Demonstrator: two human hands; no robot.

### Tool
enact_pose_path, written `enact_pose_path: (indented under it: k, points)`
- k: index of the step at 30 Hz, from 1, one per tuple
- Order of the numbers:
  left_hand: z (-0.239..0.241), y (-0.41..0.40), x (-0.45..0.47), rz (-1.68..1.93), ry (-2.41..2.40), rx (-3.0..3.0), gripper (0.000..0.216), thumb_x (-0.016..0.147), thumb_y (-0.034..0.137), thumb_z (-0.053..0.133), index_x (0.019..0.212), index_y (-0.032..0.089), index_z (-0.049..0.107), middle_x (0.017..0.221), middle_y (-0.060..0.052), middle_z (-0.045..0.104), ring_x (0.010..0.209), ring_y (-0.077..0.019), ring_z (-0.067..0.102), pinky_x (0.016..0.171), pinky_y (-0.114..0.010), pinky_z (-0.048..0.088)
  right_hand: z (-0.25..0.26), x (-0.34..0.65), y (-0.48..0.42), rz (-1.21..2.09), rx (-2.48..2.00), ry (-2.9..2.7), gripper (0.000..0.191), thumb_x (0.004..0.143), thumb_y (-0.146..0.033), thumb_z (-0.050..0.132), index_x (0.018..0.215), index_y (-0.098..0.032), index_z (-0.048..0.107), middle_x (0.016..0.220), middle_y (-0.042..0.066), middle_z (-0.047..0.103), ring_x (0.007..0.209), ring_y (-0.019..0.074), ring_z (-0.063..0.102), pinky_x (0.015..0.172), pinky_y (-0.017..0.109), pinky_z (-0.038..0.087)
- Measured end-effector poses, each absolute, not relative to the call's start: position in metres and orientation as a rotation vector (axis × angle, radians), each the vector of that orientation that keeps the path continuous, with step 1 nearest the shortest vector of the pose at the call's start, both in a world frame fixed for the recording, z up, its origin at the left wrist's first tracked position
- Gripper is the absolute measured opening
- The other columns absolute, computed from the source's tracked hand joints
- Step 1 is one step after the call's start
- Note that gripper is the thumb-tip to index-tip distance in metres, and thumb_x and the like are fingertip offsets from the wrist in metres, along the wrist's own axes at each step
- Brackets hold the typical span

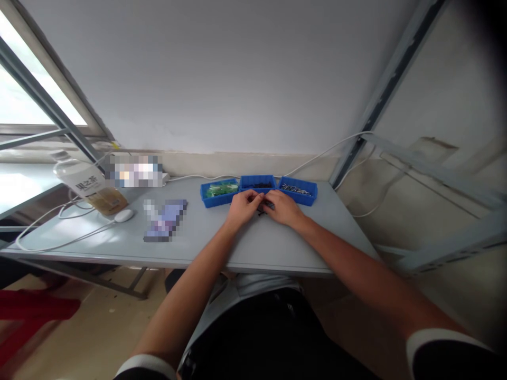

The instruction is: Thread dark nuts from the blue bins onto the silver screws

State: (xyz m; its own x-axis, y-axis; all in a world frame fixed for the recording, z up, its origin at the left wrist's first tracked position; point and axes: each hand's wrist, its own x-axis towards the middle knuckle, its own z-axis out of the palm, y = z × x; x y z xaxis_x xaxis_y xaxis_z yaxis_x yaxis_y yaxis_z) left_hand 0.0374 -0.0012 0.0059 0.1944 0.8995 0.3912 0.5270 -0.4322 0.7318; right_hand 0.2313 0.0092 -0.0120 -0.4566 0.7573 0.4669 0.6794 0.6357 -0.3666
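My left hand [244,207] and my right hand [282,207] meet over the table, fingers bent and pinched close together. Between the fingertips is a small dark piece [261,212], too small and too covered to name. Just beyond my hands stand three blue bins. The left bin [216,201] contains green parts [222,188] that look like small circuit boards. Small black parts [257,185] lie in the middle bin [257,178]. In the right bin [311,199] are slim metallic pieces [295,188], perhaps screws or pins.
On the grey table [206,240], a blurred phone-like object [166,220] lies left of my hands. Farther left are a tilted drink bottle [93,184], a white computer mouse [123,215] with cable, and a blurred item [137,171]. Metal frame posts [380,105] rise on the right.
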Motion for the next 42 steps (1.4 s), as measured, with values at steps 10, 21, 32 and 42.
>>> enact_pose_path:
  k: [10, 21, 32, 42]
  points:
    - [0.005, 0.0, 0.038, 1.139, 1.321, 2.034, 0.039, 0.096, 0.052, 0.059, 0.086, 0.019, 0.075, 0.081, -0.004, 0.076, 0.073, -0.0181, 0.064, 0.066, -0.028, 0.045, -0.019, 0.237, 0.014, 0.085, -1.105, -2.393, 0.022, 0.097, -0.02, 0.063, 0.116, -0.018, 0.074, 0.111, 0.012, 0.068, 0.106, 0.0246, 0.062, 0.098, 0.037, 0.05]
    - [0.002, 0.0, 0.041, 1.127, 1.308, 2.228, 0.032, 0.097, 0.044, 0.058, 0.081, 0.02, 0.073, 0.082, -0.005, 0.075, 0.075, -0.019, 0.065, 0.07, -0.029, 0.046, -0.022, 0.245, 0.025, 0.065, -1.226, -2.357, 0.016, 0.091, -0.012, 0.065, 0.102, -0.018, 0.076, 0.1, 0.01, 0.075, 0.101, 0.0249, 0.068, 0.091, 0.034, 0.05]
    - [0.001, -0.001, 0.041, 1.14, 1.258, 2.222, 0.024, 0.096, 0.035, 0.059, 0.106, 0.021, 0.077, 0.088, -0.006, 0.078, 0.077, -0.0208, 0.069, 0.074, -0.031, 0.051, -0.011, 0.245, 0.017, 0.179, -1.158, -2.081, 0.035, 0.1, -0.023, 0.06, 0.133, -0.02, 0.07, 0.111, 0.011, 0.079, 0.113, 0.0277, 0.07, 0.103, 0.042, 0.052]
    - [-0.002, -0.003, 0.041, 1.102, 1.166, 2.049, 0.04, 0.101, 0.032, 0.051, 0.138, 0.021, 0.063, 0.087, -0.005, 0.08, 0.081, -0.0225, 0.075, 0.082, -0.033, 0.057, 0.001, 0.242, 0.004, 0.473, -1.036, -1.76, 0.036, 0.093, -0.029, 0.07, 0.128, -0.023, 0.072, 0.109, 0.006, 0.081, 0.1, 0.0232, 0.077, 0.101, 0.039, 0.057]
